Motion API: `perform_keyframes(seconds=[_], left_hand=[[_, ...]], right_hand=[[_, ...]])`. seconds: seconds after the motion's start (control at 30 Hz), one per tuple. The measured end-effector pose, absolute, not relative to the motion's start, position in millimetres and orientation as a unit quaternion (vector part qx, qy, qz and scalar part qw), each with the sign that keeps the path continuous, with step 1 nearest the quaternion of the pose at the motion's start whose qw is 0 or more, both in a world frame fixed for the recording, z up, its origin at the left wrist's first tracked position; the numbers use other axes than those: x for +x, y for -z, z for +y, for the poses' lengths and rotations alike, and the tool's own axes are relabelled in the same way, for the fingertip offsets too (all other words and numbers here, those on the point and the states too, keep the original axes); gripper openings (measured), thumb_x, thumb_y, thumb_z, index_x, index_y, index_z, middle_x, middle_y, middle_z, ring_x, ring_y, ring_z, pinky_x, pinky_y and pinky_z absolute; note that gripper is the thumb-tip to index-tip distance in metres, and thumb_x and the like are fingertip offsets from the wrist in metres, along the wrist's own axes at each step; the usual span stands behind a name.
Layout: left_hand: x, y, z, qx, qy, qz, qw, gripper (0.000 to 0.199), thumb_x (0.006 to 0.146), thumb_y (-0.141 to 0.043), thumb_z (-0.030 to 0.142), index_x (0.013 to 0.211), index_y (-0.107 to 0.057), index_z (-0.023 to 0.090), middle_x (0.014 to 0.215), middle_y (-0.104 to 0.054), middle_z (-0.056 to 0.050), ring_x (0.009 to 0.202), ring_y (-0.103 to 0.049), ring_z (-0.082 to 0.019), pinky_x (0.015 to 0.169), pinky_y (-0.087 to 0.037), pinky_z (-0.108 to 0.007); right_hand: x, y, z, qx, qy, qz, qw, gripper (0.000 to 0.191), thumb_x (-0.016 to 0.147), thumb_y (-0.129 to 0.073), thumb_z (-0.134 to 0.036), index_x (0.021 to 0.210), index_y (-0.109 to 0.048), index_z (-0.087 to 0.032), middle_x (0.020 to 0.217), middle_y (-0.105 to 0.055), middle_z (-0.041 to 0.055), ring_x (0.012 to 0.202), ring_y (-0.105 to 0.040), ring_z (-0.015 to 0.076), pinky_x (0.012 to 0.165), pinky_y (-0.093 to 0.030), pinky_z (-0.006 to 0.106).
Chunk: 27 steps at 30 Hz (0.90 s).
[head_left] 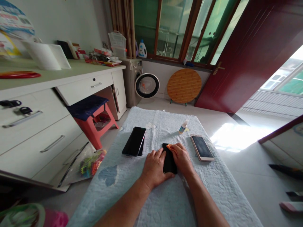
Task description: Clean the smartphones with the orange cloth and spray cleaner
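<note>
A black phone lies on the cloth-covered table between my hands. My left hand is wrapped round its left side and lower edge, holding it down. My right hand pinches an orange cloth against the phone's upper right part. To the left, another black phone rests on top of a dark item that shows only at its right edge. A rose-gold phone with a dark screen lies to the right. Beyond it stands a small spray bottle with a blue label.
The pale blue quilted cloth covers the table. At the left are a red stool, a plastic bag and a desk. An open washing machine and a round wooden board are behind.
</note>
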<state>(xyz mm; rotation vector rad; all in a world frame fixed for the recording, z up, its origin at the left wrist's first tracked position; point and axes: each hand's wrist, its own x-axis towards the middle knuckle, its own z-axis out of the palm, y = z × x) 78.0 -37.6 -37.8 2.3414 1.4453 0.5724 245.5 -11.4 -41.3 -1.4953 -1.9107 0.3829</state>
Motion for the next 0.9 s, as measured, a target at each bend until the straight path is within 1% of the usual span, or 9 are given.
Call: perform_keyframes(seconds=[0.1,0.17,0.27,0.37,0.53,0.6,0.67,0.73,0.9], left_hand=[[78.1,37.9,-37.6,0.823,-0.200,0.506,0.164,0.087,0.056,-0.079,0.061,0.128,-0.051,0.021,0.134,-0.052,-0.011,0.111,-0.049,-0.035,0.096,-0.040,-0.048],[78.1,38.1,-37.6,0.823,-0.202,0.506,0.163,0.088,0.056,-0.079,0.060,0.129,-0.051,0.021,0.133,-0.053,-0.011,0.110,-0.050,-0.035,0.096,-0.041,-0.048],[78.0,37.8,-37.7,0.822,-0.204,0.507,0.161,0.090,0.056,-0.080,0.059,0.132,-0.048,0.021,0.134,-0.052,-0.011,0.109,-0.050,-0.034,0.094,-0.041,-0.047],[78.1,37.0,-37.6,0.823,-0.202,0.506,0.163,0.090,0.057,-0.079,0.059,0.132,-0.048,0.022,0.136,-0.051,-0.010,0.110,-0.050,-0.034,0.094,-0.041,-0.046],[78.9,38.0,-37.2,0.822,-0.203,0.508,0.162,0.087,0.057,-0.077,0.063,0.129,-0.052,0.021,0.137,-0.050,-0.011,0.112,-0.049,-0.035,0.097,-0.040,-0.048],[79.1,39.3,-37.1,0.821,-0.205,0.508,0.162,0.087,0.057,-0.077,0.063,0.129,-0.052,0.020,0.137,-0.050,-0.012,0.113,-0.049,-0.035,0.097,-0.040,-0.048],[79.0,40.1,-37.1,0.820,-0.205,0.509,0.163,0.088,0.056,-0.078,0.062,0.129,-0.051,0.021,0.138,-0.050,-0.012,0.113,-0.049,-0.035,0.096,-0.041,-0.048],[78.9,40.0,-37.1,0.820,-0.204,0.509,0.164,0.088,0.056,-0.078,0.062,0.130,-0.051,0.021,0.138,-0.050,-0.011,0.113,-0.049,-0.036,0.096,-0.041,-0.048],[78.5,38.9,-36.7,0.821,-0.200,0.509,0.166,0.088,0.056,-0.078,0.063,0.129,-0.052,0.021,0.137,-0.050,-0.011,0.113,-0.049,-0.036,0.097,-0.040,-0.048]], right_hand=[[246.0,39.5,-13.0,-0.565,-0.150,-0.740,0.332,0.030,0.091,-0.044,-0.018,0.109,-0.066,-0.026,0.093,-0.061,0.0031,0.086,-0.057,0.0173,0.080,-0.045,0.028],[245.3,38.8,-14.2,-0.555,-0.149,-0.751,0.325,0.032,0.091,-0.043,-0.019,0.109,-0.068,-0.027,0.096,-0.061,0.0034,0.088,-0.057,0.0171,0.081,-0.045,0.027],[243.9,39.7,-14.7,-0.543,-0.136,-0.765,0.317,0.035,0.091,-0.042,-0.015,0.100,-0.072,-0.028,0.100,-0.061,0.0040,0.092,-0.056,0.0173,0.084,-0.044,0.027],[244.1,42.1,-13.1,-0.550,-0.127,-0.761,0.321,0.035,0.088,-0.042,-0.011,0.093,-0.073,-0.026,0.097,-0.061,0.0043,0.092,-0.056,0.0173,0.084,-0.045,0.027],[246.4,45.1,-10.0,-0.580,-0.129,-0.727,0.343,0.032,0.089,-0.040,-0.016,0.105,-0.068,-0.020,0.095,-0.058,0.0061,0.082,-0.059,0.0164,0.077,-0.048,0.029],[246.9,46.2,-9.5,-0.587,-0.122,-0.720,0.350,0.034,0.084,-0.043,-0.013,0.110,-0.065,-0.018,0.099,-0.057,0.0069,0.085,-0.059,0.0169,0.080,-0.048,0.030],[247.5,47.5,-8.9,-0.587,-0.118,-0.719,0.353,0.042,0.077,-0.045,-0.008,0.113,-0.062,-0.018,0.102,-0.057,0.0072,0.090,-0.058,0.0178,0.085,-0.048,0.031],[248.4,48.1,-8.3,-0.581,-0.120,-0.722,0.355,0.045,0.072,-0.044,-0.005,0.112,-0.061,-0.019,0.101,-0.057,0.0067,0.092,-0.058,0.0181,0.086,-0.047,0.031],[250.0,42.5,-9.6,-0.587,-0.138,-0.716,0.352,0.023,0.081,-0.043,-0.012,0.093,-0.061,-0.020,0.091,-0.060,0.0047,0.082,-0.059,0.0175,0.076,-0.047,0.029]])
